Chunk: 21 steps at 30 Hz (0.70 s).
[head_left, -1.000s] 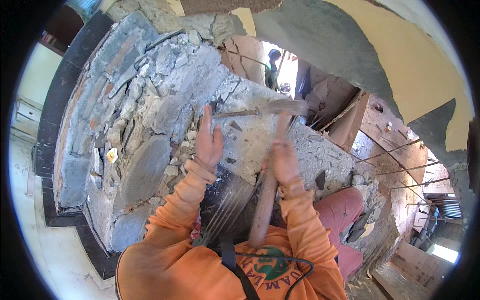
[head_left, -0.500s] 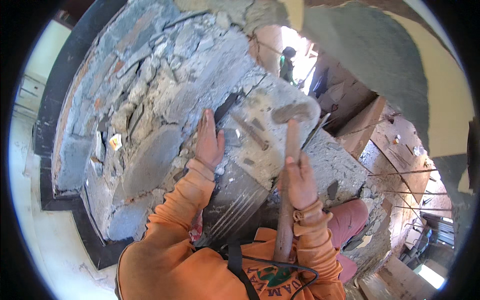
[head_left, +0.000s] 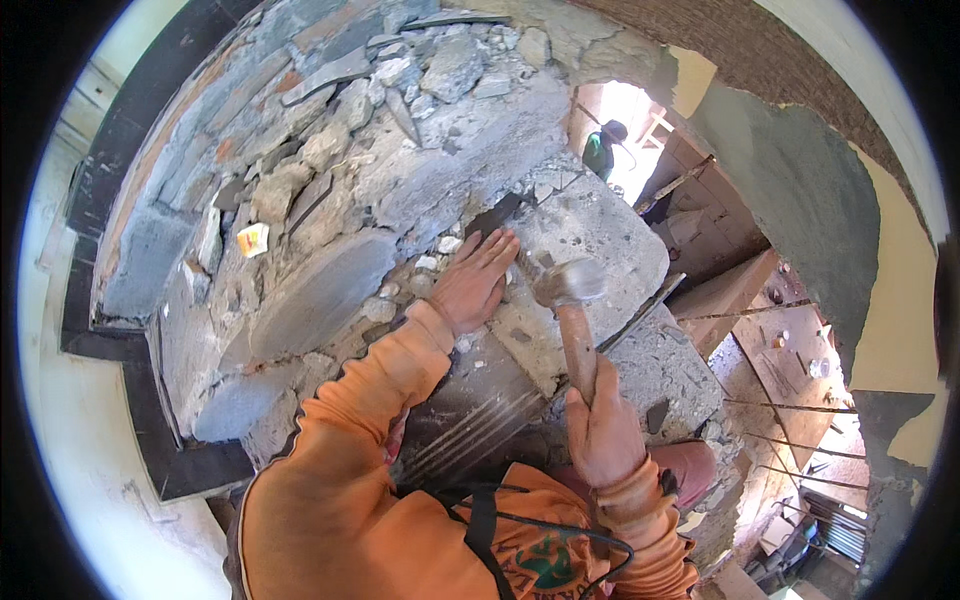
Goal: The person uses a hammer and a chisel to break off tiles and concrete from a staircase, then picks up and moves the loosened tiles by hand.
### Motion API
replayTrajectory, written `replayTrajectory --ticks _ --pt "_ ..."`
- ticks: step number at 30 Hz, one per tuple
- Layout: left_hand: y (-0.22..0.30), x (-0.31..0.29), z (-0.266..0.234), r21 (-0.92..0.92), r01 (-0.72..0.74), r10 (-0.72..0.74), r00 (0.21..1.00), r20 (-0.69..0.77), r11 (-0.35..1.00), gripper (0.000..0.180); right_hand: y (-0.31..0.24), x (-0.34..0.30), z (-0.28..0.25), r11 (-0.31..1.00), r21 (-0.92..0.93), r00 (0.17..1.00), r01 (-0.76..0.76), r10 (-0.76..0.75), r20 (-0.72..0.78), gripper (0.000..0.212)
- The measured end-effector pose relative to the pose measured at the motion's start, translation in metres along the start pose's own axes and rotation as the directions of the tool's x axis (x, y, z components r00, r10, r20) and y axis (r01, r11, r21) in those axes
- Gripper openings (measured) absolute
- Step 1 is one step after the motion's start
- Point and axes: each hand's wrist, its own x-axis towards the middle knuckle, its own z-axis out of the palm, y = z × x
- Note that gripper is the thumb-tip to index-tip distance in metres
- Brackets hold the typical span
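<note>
My right hand (head_left: 607,430) is closed round the wooden handle of a hammer (head_left: 577,345). The blurred metal head of the hammer is over a pale concrete block (head_left: 620,245), just right of my left fingers. My left hand (head_left: 477,283) lies with fingers stretched out along the broken edge of the concrete, beside a dark flat shard (head_left: 495,215). A thin rod (head_left: 526,266) shows in part between my left hand and the hammer head; I cannot tell whether either touches it.
Loose rubble (head_left: 330,140) covers the slab to the left, with a small white-and-orange wrapper (head_left: 253,240). At right, bare rebar (head_left: 800,408) crosses a jagged opening over a lower level. Another person (head_left: 603,150) is beyond the far gap. Dark edging (head_left: 205,475) bounds the left side.
The hammer head has come nearer to my left hand, and my right hand is lower. My left hand has shifted right along the concrete. The whole view has turned slightly.
</note>
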Motion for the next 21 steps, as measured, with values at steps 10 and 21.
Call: replayTrajectory --ticks 10,21 --pt "0.004 0.018 0.006 0.001 -0.336 0.333 0.936 0.114 0.942 0.055 0.046 -0.036 0.002 0.983 0.181 0.997 0.014 0.001 -0.082 0.04" --pt "0.03 0.075 0.002 0.043 -0.224 0.217 0.967 0.133 0.974 0.031 0.11 -0.129 0.0 0.949 0.295 0.951 -0.114 0.191 -0.244 0.039"
